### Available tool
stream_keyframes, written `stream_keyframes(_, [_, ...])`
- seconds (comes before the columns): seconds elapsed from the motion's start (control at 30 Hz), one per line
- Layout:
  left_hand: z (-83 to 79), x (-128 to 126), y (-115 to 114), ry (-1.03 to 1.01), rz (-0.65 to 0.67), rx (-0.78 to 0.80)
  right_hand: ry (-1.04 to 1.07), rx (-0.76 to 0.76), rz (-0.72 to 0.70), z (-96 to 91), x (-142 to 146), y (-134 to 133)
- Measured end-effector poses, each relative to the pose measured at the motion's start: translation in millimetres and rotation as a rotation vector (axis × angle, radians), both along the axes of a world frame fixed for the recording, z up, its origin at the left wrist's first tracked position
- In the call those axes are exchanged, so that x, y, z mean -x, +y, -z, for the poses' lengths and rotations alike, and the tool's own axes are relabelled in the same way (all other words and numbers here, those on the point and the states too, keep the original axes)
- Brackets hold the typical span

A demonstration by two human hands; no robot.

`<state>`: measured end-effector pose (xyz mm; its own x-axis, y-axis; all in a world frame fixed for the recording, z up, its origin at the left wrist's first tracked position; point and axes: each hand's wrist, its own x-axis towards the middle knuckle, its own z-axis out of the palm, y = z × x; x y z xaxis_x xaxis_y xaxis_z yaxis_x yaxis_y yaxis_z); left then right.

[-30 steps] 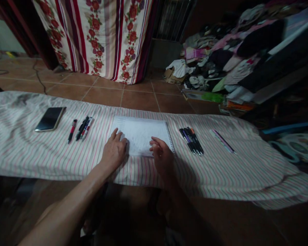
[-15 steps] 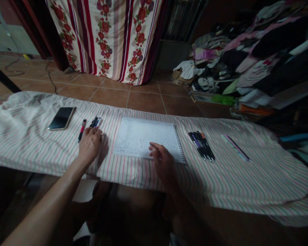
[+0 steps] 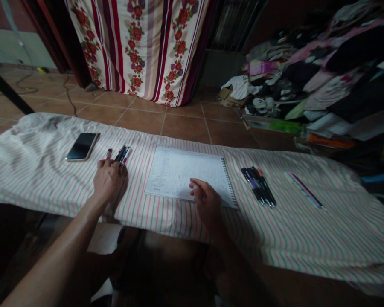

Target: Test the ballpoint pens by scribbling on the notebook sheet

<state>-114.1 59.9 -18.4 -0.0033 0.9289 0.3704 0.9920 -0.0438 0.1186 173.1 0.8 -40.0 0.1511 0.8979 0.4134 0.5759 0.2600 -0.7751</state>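
My left hand (image 3: 109,180) lies over a small group of pens on the striped cloth, its fingers bent down and closed around their lower parts. A red pen (image 3: 108,154) sticks out past the knuckles, beside dark pens (image 3: 120,153) and a white-and-dark pen (image 3: 126,154). The fingertips are partly hidden. My right hand (image 3: 206,198) rests at the near edge of a spiral notebook (image 3: 192,170), fingers loosely curled and apart with nothing in them. Right of the notebook lies a bunch of several dark pens (image 3: 259,186), one with an orange end.
A smartphone (image 3: 82,146) lies left of the pens. At the right a pink-and-pale pencil-like stick (image 3: 305,190) lies alone on the striped cloth (image 3: 176,217). Beyond are a tiled floor (image 3: 185,125), a floral curtain (image 3: 153,51) and a heap of clothes (image 3: 275,81).
My left hand has shifted a little left and now covers the lower part of the red pen. My right hand stays on the notebook. The whole view has shifted slightly.
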Motion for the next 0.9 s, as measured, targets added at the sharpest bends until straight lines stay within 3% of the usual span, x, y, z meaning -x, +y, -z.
stream_keyframes(0.33, [-2.2,1.3,0.5,-0.063,-0.030,-0.036,0.012,0.026,-0.011,-0.6,5.0,6.5])
stream_keyframes(0.53, [-0.8,0.5,3.6,-0.071,-0.010,0.027,0.006,0.040,-0.016,-1.6,9.8,8.9])
stream_keyframes(0.9, [12.3,20.8,18.8,-0.159,0.024,0.018,0.032,0.015,-0.027,-0.6,9.7,17.2])
